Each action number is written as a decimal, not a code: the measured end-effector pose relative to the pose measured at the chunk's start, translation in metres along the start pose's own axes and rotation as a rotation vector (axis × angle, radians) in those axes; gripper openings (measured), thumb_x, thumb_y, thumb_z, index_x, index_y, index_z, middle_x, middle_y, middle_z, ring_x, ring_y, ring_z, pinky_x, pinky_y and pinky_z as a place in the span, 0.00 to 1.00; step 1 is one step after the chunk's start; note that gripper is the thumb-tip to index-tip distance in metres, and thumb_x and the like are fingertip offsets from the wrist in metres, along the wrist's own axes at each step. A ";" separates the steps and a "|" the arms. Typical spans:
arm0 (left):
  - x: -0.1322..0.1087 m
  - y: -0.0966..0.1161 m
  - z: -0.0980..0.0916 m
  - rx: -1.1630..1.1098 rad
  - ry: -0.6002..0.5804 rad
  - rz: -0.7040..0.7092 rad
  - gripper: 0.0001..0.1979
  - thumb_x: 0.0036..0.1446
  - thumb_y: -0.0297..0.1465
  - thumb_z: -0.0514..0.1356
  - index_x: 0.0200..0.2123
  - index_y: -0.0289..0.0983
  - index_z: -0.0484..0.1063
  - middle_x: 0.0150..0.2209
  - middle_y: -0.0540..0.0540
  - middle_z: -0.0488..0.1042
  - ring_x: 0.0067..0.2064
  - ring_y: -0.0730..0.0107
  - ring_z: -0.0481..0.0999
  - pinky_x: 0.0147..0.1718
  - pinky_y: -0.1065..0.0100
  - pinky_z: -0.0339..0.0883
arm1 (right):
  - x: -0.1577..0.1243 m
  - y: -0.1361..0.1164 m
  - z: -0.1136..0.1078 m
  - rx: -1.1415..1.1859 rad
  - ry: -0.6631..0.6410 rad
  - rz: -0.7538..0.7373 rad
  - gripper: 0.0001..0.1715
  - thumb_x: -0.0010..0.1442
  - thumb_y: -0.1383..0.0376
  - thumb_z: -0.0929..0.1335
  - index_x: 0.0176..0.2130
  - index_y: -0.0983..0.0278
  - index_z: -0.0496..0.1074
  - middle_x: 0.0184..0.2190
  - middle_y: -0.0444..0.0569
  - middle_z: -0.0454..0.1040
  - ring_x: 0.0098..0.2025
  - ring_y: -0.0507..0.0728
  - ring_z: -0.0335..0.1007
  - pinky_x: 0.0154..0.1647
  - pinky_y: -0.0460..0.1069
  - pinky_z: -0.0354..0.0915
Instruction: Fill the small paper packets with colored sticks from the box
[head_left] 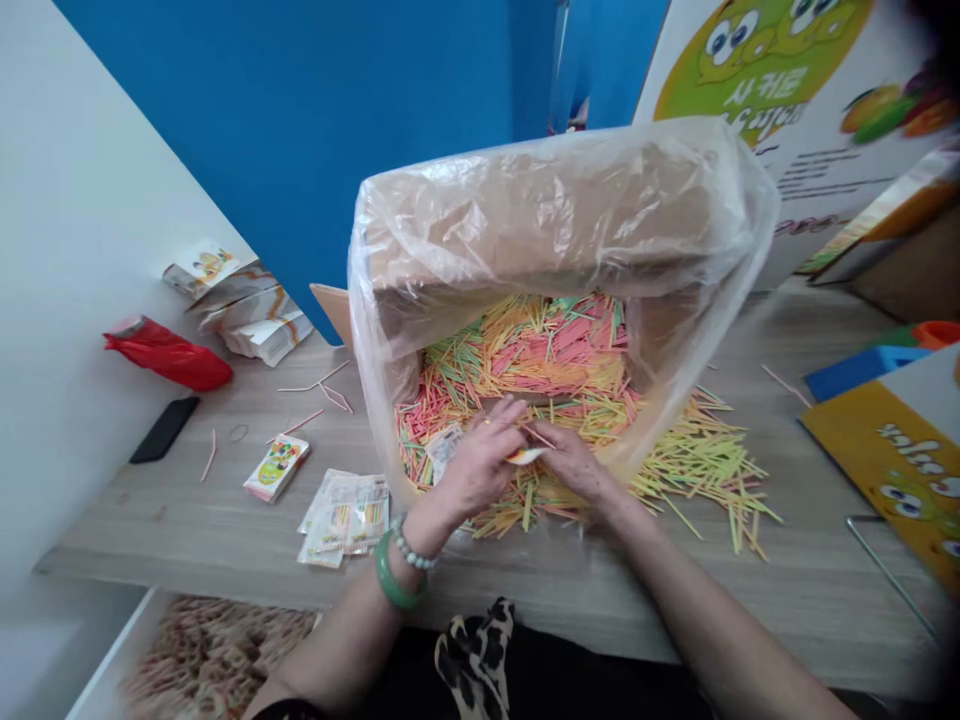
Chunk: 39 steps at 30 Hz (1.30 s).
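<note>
Both of my hands meet over the near side of a lined carton full of thin coloured sticks [555, 345]. My left hand [484, 455] is closed, with fingers bent around a small white-and-orange packet [527, 456]. From the other side, my right hand [574, 462] is pinched at the packet's end, and a thin pinkish stick [538, 437] shows at its fingertips. Part of the packet is hidden behind my fingers. Beside my left hand, a clear printed sachet [444, 447] lies on the sticks.
Clear plastic [570, 200] lines the carton. Loose yellow-green sticks [705, 460] spill rightward over the table [750, 610]. At left are printed sachets [349, 515], a small box [277, 467], a phone [165, 430], a red pouch [169, 355] and flat cartons [255, 310]. A drawer [217, 645] sits below.
</note>
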<state>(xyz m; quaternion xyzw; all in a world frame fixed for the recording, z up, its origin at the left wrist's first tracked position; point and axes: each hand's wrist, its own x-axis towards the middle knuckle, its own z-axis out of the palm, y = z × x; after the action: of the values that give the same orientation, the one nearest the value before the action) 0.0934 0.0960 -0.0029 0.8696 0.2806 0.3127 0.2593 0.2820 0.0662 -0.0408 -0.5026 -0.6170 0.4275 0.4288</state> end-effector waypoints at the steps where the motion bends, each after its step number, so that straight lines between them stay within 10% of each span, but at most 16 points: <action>1: 0.002 0.001 0.004 0.094 -0.077 0.058 0.09 0.63 0.24 0.55 0.39 0.38 0.75 0.63 0.39 0.70 0.65 0.58 0.67 0.64 0.51 0.60 | 0.001 0.000 0.000 -0.007 -0.018 -0.012 0.11 0.55 0.59 0.66 0.34 0.61 0.76 0.33 0.46 0.79 0.37 0.58 0.72 0.41 0.52 0.66; 7: 0.003 -0.004 0.016 0.297 -0.089 -0.158 0.11 0.62 0.20 0.52 0.37 0.36 0.73 0.38 0.42 0.77 0.39 0.64 0.75 0.42 0.63 0.71 | 0.004 0.000 -0.009 0.071 0.135 0.073 0.09 0.51 0.63 0.68 0.35 0.60 0.75 0.29 0.45 0.78 0.34 0.58 0.73 0.42 0.53 0.67; 14: 0.002 -0.008 0.006 -0.321 0.212 -0.419 0.06 0.56 0.28 0.63 0.26 0.37 0.76 0.38 0.44 0.76 0.46 0.62 0.74 0.46 0.65 0.67 | 0.000 0.002 -0.009 0.073 0.211 0.088 0.09 0.53 0.58 0.70 0.31 0.61 0.72 0.29 0.43 0.75 0.36 0.56 0.70 0.43 0.52 0.63; 22: -0.008 -0.002 0.015 -1.041 0.185 -0.631 0.20 0.51 0.46 0.69 0.38 0.34 0.80 0.32 0.45 0.78 0.32 0.69 0.73 0.36 0.67 0.67 | -0.004 0.008 -0.003 -0.017 0.151 0.106 0.08 0.54 0.58 0.67 0.32 0.60 0.73 0.32 0.44 0.77 0.38 0.58 0.72 0.44 0.53 0.64; 31: -0.011 0.005 0.003 -0.969 0.188 -0.696 0.16 0.43 0.41 0.74 0.24 0.34 0.79 0.24 0.50 0.72 0.27 0.74 0.67 0.31 0.70 0.62 | -0.002 -0.016 -0.015 0.181 0.170 0.110 0.12 0.56 0.56 0.70 0.39 0.59 0.72 0.31 0.44 0.80 0.38 0.58 0.75 0.48 0.54 0.65; 39: -0.014 0.000 0.006 -0.802 0.125 -0.532 0.18 0.55 0.47 0.62 0.29 0.36 0.74 0.27 0.51 0.67 0.29 0.73 0.63 0.31 0.70 0.59 | -0.004 -0.025 -0.016 0.303 0.200 0.119 0.12 0.56 0.57 0.72 0.39 0.58 0.71 0.29 0.42 0.80 0.34 0.55 0.74 0.44 0.51 0.65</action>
<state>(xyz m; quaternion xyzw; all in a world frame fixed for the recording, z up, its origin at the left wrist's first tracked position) 0.0887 0.0848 -0.0125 0.5787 0.3656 0.3705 0.6278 0.2914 0.0607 -0.0134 -0.5077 -0.4690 0.4879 0.5331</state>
